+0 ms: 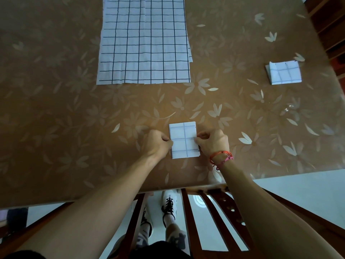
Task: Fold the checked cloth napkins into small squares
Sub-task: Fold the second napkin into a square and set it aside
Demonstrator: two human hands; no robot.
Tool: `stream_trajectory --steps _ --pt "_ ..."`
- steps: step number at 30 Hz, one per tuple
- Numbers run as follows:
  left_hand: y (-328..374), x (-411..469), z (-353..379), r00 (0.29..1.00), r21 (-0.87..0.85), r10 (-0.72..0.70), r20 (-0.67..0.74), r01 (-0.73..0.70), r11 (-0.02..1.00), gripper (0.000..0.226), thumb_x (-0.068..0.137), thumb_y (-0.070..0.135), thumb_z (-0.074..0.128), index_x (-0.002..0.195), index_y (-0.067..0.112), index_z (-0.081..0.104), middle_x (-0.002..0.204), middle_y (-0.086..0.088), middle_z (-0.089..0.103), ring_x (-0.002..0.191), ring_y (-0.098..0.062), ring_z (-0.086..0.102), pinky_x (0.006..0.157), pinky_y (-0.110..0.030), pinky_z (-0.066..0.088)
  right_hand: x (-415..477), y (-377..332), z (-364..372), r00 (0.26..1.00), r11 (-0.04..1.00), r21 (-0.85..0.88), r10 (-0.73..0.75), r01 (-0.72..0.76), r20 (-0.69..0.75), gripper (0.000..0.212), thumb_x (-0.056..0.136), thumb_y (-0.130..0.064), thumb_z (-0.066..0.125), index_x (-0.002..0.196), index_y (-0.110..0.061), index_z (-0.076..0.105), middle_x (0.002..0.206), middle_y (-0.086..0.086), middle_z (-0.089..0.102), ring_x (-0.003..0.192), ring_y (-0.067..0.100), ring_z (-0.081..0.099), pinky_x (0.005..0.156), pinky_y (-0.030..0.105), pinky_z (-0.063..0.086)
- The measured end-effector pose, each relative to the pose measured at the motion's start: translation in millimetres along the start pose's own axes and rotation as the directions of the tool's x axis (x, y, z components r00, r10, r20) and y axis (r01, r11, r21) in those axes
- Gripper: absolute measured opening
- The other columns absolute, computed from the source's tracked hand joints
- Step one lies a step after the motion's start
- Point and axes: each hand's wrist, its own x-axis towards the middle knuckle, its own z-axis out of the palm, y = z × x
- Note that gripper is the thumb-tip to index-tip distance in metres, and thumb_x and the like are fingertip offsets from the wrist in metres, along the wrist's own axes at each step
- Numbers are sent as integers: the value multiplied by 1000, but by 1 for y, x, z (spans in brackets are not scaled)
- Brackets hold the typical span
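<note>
Left hand and right hand pinching folded napkin between them

Floral brown table, wooden chair, pale floor.

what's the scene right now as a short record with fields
left hand: pinches the left edge of the small napkin
right hand: pinches its right edge; bracelets on the wrist
small napkin: folded, flat on the table, near its front edge
flat napkins: unfolded stack at the far side
done napkin: folded square, far right, apart from both hands
stage: small napkin looks nearly done; flat napkins not yet folded
</note>
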Motion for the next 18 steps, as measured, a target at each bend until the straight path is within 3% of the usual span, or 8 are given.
stream_trajectory --steps 6,18 --pt "-1 1 2 1000 -5 25 -8 -25 1000 22 78 16 66 60 3 69 60 -13 67 53 -28 64 51 -39 52 -2 -1 -1 1000 1000 6 5 -5 1 10 76 -21 67 82 -23 75 75 -8 68 76 12 63 69 21 49" --pt "-3 1 1 999 -9 28 -26 -28 1000 23 81 20 68 61 8 71 58 -4 69 49 -19 64 54 -38 54 -4 -4 -3 1000 1000 9 10 -10 7 12 77 -20 66 84 -21 76 86 -3 74 75 11 60 67 18 44"
